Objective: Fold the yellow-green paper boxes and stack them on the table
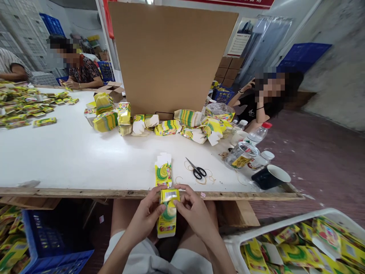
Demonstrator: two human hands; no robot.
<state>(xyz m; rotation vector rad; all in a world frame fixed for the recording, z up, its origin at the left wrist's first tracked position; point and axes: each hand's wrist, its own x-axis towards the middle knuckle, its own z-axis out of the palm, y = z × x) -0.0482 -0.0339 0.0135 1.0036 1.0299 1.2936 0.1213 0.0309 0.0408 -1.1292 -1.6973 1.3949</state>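
Observation:
Between my two hands, just over the table's front edge, is a small yellow carton (pixel 168 219) with a green pattern and a barcode. My left hand (pixel 149 211) grips its left side, thumb on the face. On the right side, my right hand (pixel 191 207) pinches it near the top with thumb and fingers. A flat, unfolded carton (pixel 163 171) lies on the table right behind my hands. To its right, black-handled scissors (pixel 197 169) rest among loose rubber bands.
Bundles of flat cartons (pixel 168 127) line the cardboard sheet (pixel 173 57). Bottles, a jar (pixel 241 155) and a dark cup (pixel 270 177) stand at the right edge. A white basket (pixel 239 243) and blue crate (pixel 31 239) hold cartons. Co-workers sit left and right.

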